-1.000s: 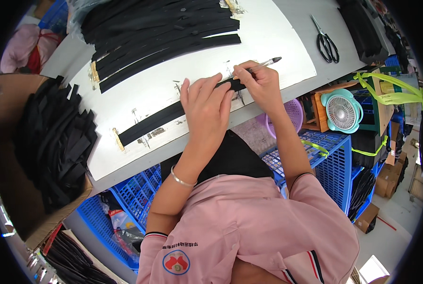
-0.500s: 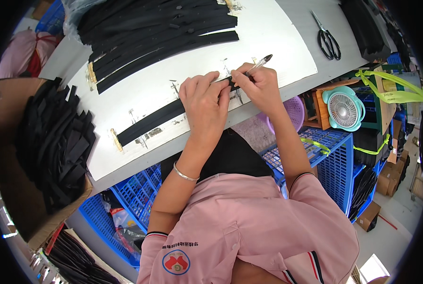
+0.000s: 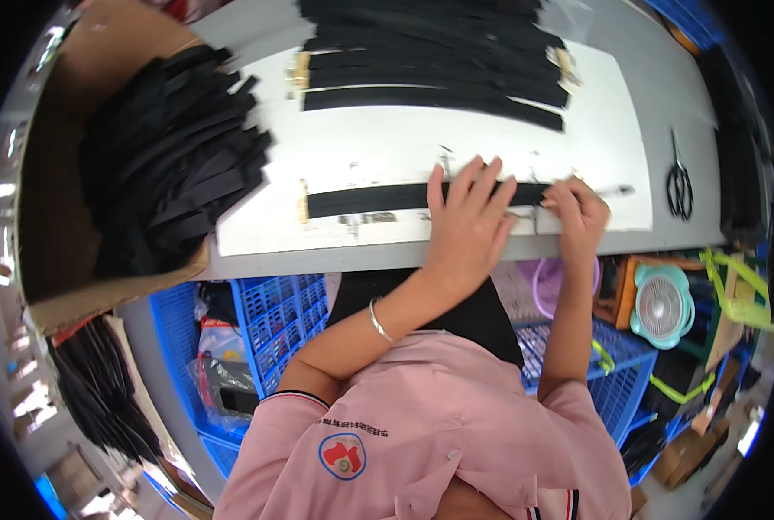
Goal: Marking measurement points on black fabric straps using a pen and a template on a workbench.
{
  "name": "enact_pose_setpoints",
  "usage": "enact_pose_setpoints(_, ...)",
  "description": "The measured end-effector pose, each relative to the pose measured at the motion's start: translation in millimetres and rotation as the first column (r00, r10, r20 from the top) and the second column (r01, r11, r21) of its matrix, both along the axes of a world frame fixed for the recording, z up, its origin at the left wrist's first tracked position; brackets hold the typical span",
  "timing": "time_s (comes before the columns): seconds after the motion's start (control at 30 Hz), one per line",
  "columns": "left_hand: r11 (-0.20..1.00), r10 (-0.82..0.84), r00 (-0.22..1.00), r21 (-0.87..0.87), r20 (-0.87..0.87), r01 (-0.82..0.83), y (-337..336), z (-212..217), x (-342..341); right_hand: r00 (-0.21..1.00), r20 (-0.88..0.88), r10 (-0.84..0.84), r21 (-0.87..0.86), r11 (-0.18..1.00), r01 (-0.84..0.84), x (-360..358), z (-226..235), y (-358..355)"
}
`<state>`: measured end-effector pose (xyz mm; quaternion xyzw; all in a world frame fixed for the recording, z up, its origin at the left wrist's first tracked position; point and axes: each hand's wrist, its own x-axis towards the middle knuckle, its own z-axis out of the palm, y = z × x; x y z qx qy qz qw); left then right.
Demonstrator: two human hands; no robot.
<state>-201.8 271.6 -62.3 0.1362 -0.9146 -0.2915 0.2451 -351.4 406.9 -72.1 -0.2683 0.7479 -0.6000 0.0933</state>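
Note:
A long black fabric strip [image 3: 369,200] lies flat along the near side of a white board [image 3: 257,234]. My left hand [image 3: 469,230] rests open over it, fingers spread across the strip. At the strip's right end my right hand [image 3: 581,212] is closed, its thumb and fingertips at the strip's edge. A pen [image 3: 619,190] sticks out from that hand to the right, its far end blurred. Dark ink marks [image 3: 378,218] show on the board beside the strip. Farther back lies a layered pile of similar black strips [image 3: 430,65].
An open cardboard box [image 3: 110,299] heaped with short black strips [image 3: 174,165] stands at the left. Scissors [image 3: 680,186] lie on the grey table [image 3: 707,104] to the right. Below the table edge are blue plastic crates [image 3: 283,316], a purple basket [image 3: 544,290] and a teal fan [image 3: 664,305].
The head view has turned and shifted. My left hand's fingers have spread apart and moved away from my right hand, which has turned so that the pen points right.

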Motion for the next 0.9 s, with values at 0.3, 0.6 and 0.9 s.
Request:
enact_pose_setpoints(0.3,0.987,-0.143,0.984,-0.062,0.107,0.15,-65.9,-12.1,-19.7,0.99,-0.063,-0.129,-0.127,0.985,0.12,5.8,-6.7,-6.7)
enact_pose_setpoints(0.6,0.979,0.173,0.983,-0.097,-0.06,-0.178,-129.8,-3.0,57.7,0.987,0.054,-0.151,-0.115,0.981,0.156,2.0,-8.1,-9.5)
enact_pose_setpoints(0.9,0.552,0.697,0.711,-0.563,-0.092,-0.615,-249.5,-6.6,171.9,0.995,0.019,-0.097,-0.073,0.992,0.099,-7.8,-25.4,-5.2)
